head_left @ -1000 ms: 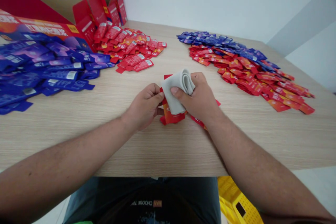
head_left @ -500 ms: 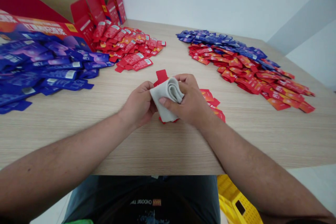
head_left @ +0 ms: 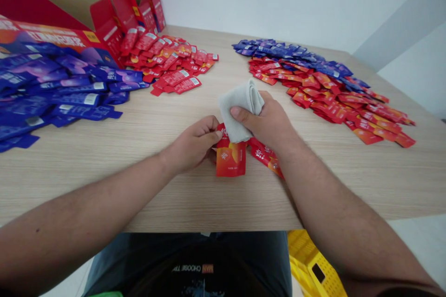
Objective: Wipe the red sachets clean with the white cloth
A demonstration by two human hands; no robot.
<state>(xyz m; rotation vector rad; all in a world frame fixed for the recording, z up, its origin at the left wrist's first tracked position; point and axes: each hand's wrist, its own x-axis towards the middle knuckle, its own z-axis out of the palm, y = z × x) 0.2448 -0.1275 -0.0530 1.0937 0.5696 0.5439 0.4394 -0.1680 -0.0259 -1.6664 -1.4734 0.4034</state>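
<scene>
My right hand [head_left: 270, 123] is closed round a folded grey-white cloth [head_left: 239, 102] and presses it on the upper part of a red-orange sachet [head_left: 230, 161] lying flat on the wooden table [head_left: 174, 190]. My left hand [head_left: 193, 145] pinches the left edge of that sachet with fingers curled. More red sachets [head_left: 266, 155] lie under and beside my right wrist.
Blue sachets [head_left: 62, 93] are spread at the left, red ones [head_left: 167, 62] behind the middle, and a mixed red and blue spread [head_left: 324, 86] at the right. Red cardboard display boxes [head_left: 114, 14] stand at the back left. A yellow crate [head_left: 313, 269] sits below the table edge.
My right hand has moved the cloth away from me and to the right, off the lower half of the red sachet. The sachet now lies nearer me, with its face showing.
</scene>
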